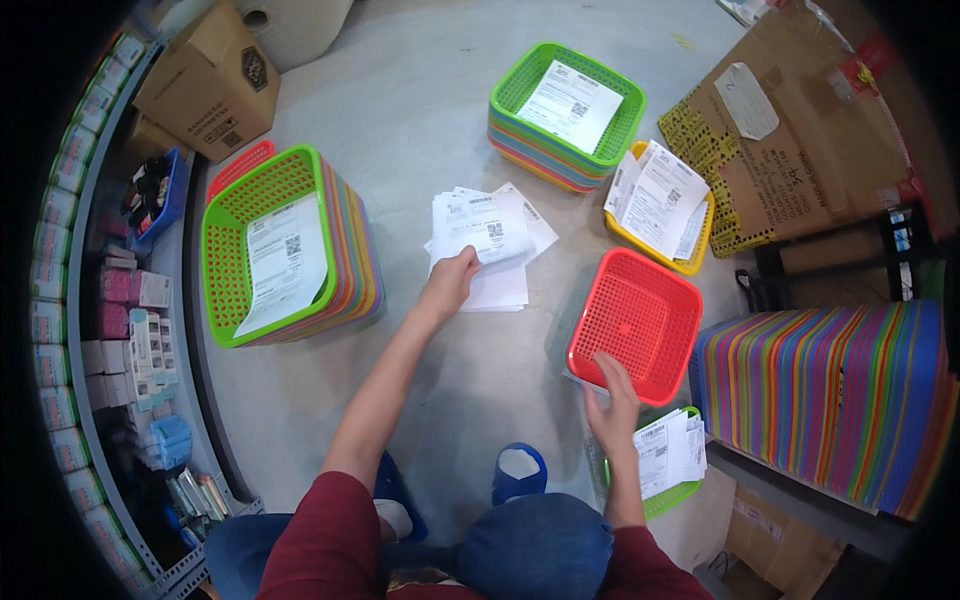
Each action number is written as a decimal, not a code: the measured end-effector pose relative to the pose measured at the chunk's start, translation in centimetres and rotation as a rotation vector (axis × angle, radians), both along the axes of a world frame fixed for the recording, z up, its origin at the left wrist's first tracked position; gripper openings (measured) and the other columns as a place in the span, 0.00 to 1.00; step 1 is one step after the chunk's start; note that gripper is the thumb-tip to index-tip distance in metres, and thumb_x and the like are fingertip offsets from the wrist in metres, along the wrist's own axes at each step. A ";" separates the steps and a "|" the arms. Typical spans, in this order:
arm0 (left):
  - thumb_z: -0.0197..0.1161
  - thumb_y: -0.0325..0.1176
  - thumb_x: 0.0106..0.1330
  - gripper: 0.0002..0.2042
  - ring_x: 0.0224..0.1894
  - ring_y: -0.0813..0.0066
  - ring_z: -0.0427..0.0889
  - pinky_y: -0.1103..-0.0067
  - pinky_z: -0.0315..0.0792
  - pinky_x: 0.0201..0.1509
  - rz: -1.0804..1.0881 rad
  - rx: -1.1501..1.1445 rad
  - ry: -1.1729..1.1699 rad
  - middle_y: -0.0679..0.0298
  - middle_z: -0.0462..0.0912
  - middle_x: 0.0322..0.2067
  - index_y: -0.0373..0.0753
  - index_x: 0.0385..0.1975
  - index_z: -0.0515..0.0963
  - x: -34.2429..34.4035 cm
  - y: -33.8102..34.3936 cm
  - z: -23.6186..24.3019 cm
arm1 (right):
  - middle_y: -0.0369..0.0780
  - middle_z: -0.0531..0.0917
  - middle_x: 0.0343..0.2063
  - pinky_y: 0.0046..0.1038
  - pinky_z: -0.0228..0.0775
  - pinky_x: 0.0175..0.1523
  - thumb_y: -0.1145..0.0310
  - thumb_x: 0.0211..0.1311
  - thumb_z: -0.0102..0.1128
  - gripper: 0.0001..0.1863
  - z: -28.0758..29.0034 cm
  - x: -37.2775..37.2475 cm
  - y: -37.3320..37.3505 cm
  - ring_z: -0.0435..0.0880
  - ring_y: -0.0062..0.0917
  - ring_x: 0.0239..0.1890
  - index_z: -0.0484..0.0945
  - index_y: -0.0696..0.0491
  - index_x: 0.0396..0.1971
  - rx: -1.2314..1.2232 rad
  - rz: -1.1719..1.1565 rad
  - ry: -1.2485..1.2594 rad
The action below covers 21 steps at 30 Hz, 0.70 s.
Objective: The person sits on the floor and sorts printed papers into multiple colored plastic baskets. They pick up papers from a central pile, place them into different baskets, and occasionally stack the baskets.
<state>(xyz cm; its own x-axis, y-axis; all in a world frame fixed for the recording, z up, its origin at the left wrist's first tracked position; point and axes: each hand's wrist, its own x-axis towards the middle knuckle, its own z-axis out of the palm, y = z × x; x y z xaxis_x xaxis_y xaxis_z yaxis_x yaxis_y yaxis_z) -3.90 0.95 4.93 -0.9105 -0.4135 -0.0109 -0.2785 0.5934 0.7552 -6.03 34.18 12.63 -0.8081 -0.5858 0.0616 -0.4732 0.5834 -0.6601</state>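
Observation:
My left hand (452, 285) reaches forward with fingers pinched on the near edge of a printed paper sheet (485, 228), which carries a square code. That sheet lies over a loose pile of papers (497, 290) on the floor. Farther right, my right hand (614, 408) is over the near rim of a red plastic basket (640, 315), its fingers stretched and thumb apart. Nothing lies inside this basket. Just beyond it is a yellow basket (690, 262) holding printed sheets. Partly behind my right wrist sits a green basket (672, 500) with more papers.
Nested coloured baskets (350, 240) stand at left, a sheet in the green top one; another stack (560, 160) is at the back. A long basket stack (810, 400) lies at right below cardboard boxes (790, 150). Shelving (95, 330) lines the left.

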 end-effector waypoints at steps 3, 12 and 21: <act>0.54 0.22 0.62 0.10 0.33 0.52 0.82 0.68 0.75 0.37 -0.167 0.131 0.344 0.52 0.82 0.33 0.37 0.43 0.73 -1.2 5.9 3.0 | 0.48 0.77 0.51 0.36 0.64 0.62 0.80 0.51 0.58 0.25 -0.2 0.1 5.4 0.75 0.41 0.56 0.73 0.58 0.53 0.418 0.009 0.276; 0.52 0.28 0.61 0.12 0.32 0.53 0.83 0.63 0.76 0.32 -0.832 -0.099 0.077 0.50 0.80 0.26 0.34 0.44 0.71 -4.2 22.0 4.9 | 0.46 0.74 0.36 0.39 0.62 0.47 0.82 0.41 0.55 0.21 -5.1 -1.9 9.2 0.73 0.40 0.42 0.74 0.57 0.41 0.309 0.121 0.336; 0.55 0.28 0.61 0.11 0.34 0.56 0.83 0.64 0.76 0.37 -0.779 -0.015 0.285 0.53 0.81 0.27 0.36 0.43 0.72 -2.4 19.5 10.7 | 0.41 0.77 0.35 0.36 0.64 0.39 0.82 0.43 0.62 0.11 2.7 -2.3 6.4 0.76 0.38 0.40 0.77 0.54 0.29 0.053 -0.034 0.790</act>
